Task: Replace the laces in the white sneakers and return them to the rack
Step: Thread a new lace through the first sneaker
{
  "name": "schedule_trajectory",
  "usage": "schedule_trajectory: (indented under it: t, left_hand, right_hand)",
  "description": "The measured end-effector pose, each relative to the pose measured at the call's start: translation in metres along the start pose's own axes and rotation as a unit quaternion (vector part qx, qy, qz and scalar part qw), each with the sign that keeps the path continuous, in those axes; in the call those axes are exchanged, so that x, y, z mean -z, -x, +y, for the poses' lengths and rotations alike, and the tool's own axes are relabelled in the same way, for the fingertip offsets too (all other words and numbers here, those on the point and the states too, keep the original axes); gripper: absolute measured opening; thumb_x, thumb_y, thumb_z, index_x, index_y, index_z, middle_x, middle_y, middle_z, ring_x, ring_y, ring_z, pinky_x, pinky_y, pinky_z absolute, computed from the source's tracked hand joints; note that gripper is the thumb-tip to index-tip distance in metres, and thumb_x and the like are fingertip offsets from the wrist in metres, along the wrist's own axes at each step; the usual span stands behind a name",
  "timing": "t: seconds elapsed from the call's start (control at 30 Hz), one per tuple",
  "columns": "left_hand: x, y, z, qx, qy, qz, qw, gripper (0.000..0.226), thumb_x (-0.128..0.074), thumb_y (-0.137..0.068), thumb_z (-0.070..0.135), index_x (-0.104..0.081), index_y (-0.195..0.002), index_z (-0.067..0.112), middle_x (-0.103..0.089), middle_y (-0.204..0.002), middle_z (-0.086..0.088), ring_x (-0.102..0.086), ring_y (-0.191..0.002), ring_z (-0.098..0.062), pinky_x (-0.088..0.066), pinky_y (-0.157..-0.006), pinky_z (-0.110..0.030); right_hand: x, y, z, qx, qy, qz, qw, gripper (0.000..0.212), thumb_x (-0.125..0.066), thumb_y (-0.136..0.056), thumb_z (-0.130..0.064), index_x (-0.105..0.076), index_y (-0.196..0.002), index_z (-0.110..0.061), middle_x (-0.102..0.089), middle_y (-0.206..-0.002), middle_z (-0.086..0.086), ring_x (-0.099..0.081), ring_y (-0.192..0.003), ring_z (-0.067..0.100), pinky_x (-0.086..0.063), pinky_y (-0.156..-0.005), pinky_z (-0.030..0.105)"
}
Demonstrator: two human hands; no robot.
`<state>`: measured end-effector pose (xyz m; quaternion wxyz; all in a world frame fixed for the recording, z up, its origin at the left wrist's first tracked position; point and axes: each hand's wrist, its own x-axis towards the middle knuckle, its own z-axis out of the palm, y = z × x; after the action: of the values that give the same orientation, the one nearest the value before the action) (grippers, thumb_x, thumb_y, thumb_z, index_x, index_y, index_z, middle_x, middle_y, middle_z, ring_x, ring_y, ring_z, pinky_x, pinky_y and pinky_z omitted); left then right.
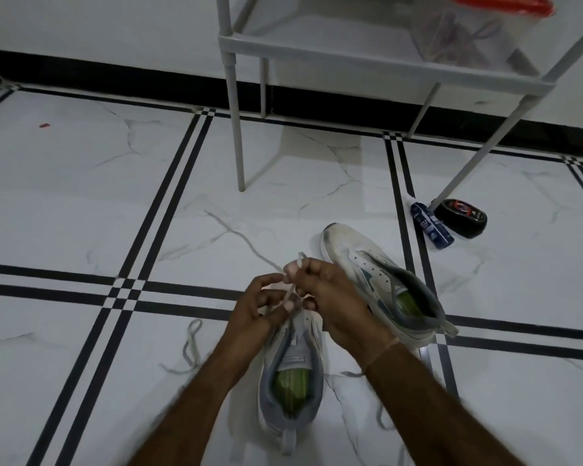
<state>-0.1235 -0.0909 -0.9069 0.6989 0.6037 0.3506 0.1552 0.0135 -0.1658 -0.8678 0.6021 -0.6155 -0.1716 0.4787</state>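
The near sneaker (292, 375) stands on the tiled floor, toe away from the person; over its front the left hand (260, 306) and right hand (330, 297) meet, fingers curled, pinching a white lace (292, 286) that rises between the fingertips; the second sneaker (381, 280) lies just right of it; a loose lace (187, 341) lies to its left; the rack (350, 58) stands well beyond it.

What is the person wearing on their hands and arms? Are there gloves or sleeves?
No gloves and no sleeves show. The left hand and right hand are bare, and so are the forearms as far as the picture reaches. The only thing worn is a thin, thread-like band around the right wrist. No watch shows.
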Motion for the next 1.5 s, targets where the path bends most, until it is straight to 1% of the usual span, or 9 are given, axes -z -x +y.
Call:
schedule_trajectory:
  t: [0.23,0.37,0.47,0.67,0.8,1.0,1.23,1.37,1.5]
  left_hand:
    - [0.022,-0.006,-0.021,0.01,-0.088,0.182,0.979,0.019,-0.059,-0.099,0.007,-0.062,-0.095,0.024,-0.07,-0.098,0.001,-0.065,-0.096,-0.023,-0.053,-0.078,-0.038]
    - [-0.008,-0.003,0.021,-0.105,-0.107,0.04,0.988,0.029,-0.053,-0.101,0.043,-0.052,-0.129,0.038,-0.067,-0.118,0.017,-0.064,-0.106,0.001,-0.055,-0.084,-0.023]
    - [-0.017,-0.01,0.025,-0.139,-0.146,0.008,0.98,0.012,-0.058,-0.102,0.034,-0.068,-0.096,0.029,-0.073,-0.089,0.013,-0.068,-0.083,-0.003,-0.055,-0.074,-0.028]
    - [0.061,-0.011,-0.004,-0.097,-0.254,0.246,0.93,0.019,-0.058,-0.098,0.037,-0.063,-0.083,0.028,-0.069,-0.077,0.01,-0.07,-0.077,-0.02,-0.052,-0.072,-0.035]
    - [0.004,-0.007,0.026,-0.133,-0.2,0.063,0.969,0.035,-0.055,-0.098,0.05,-0.058,-0.127,0.032,-0.069,-0.118,0.012,-0.065,-0.107,-0.004,-0.055,-0.086,-0.027]
    - [0.024,-0.013,0.026,-0.148,-0.239,0.064,0.958,0.022,-0.067,-0.095,0.032,-0.07,-0.075,0.022,-0.068,-0.064,0.009,-0.067,-0.063,-0.009,-0.053,-0.057,-0.025]
    - [0.06,-0.01,0.009,-0.048,-0.409,0.166,0.896,0.032,-0.06,-0.097,0.048,-0.069,-0.077,0.024,-0.069,-0.069,0.009,-0.069,-0.074,-0.02,-0.052,-0.07,-0.036]
    - [0.041,-0.006,0.011,-0.101,-0.507,0.225,0.826,0.039,-0.056,-0.094,0.059,-0.07,-0.112,0.028,-0.075,-0.107,0.002,-0.068,-0.103,-0.025,-0.05,-0.088,-0.044]
    - [0.008,-0.004,0.017,-0.121,-0.29,0.019,0.949,0.035,-0.065,-0.086,0.056,-0.07,-0.109,0.031,-0.076,-0.092,0.01,-0.07,-0.086,-0.004,-0.056,-0.081,-0.034]
  right_hand:
    - [0.031,0.003,-0.013,0.003,-0.155,0.063,0.986,0.01,-0.057,-0.103,-0.016,-0.066,-0.099,-0.012,-0.074,-0.092,0.004,-0.058,-0.07,0.009,-0.048,-0.06,0.018]
    - [0.018,0.01,-0.006,-0.02,-0.085,0.015,0.996,0.009,-0.059,-0.103,-0.018,-0.066,-0.102,-0.013,-0.075,-0.102,0.004,-0.064,-0.076,0.007,-0.049,-0.064,0.019]
    - [0.021,0.014,-0.006,-0.03,-0.125,0.031,0.991,0.011,-0.06,-0.102,-0.017,-0.068,-0.107,-0.011,-0.074,-0.101,0.003,-0.062,-0.076,0.006,-0.047,-0.06,0.016]
    - [0.025,0.012,-0.005,-0.033,-0.169,0.065,0.983,0.012,-0.061,-0.1,-0.012,-0.069,-0.104,-0.004,-0.072,-0.088,0.0,-0.055,-0.069,0.007,-0.05,-0.059,0.015]
    - [0.018,0.016,0.004,-0.051,-0.14,0.036,0.988,0.022,-0.064,-0.098,-0.009,-0.068,-0.114,0.005,-0.069,-0.083,0.004,-0.06,-0.073,0.011,-0.056,-0.065,0.02]
    - [0.017,0.018,0.004,-0.061,-0.104,0.057,0.991,0.011,-0.069,-0.095,-0.01,-0.072,-0.104,-0.005,-0.074,-0.09,0.01,-0.07,-0.076,0.014,-0.06,-0.072,0.025]
    - [0.021,0.025,0.012,-0.064,-0.103,0.065,0.99,0.013,-0.066,-0.097,-0.006,-0.068,-0.107,0.001,-0.077,-0.096,0.019,-0.076,-0.082,0.022,-0.062,-0.07,0.026]
    - [0.022,0.029,0.019,-0.03,0.009,0.074,0.997,0.003,-0.071,-0.094,-0.009,-0.074,-0.094,-0.009,-0.072,-0.081,0.004,-0.066,-0.073,0.012,-0.057,-0.067,0.022]
    - [0.015,0.028,0.018,-0.026,-0.026,0.032,0.999,0.011,-0.064,-0.097,-0.003,-0.071,-0.105,0.0,-0.076,-0.09,0.011,-0.074,-0.082,0.016,-0.061,-0.076,0.026]
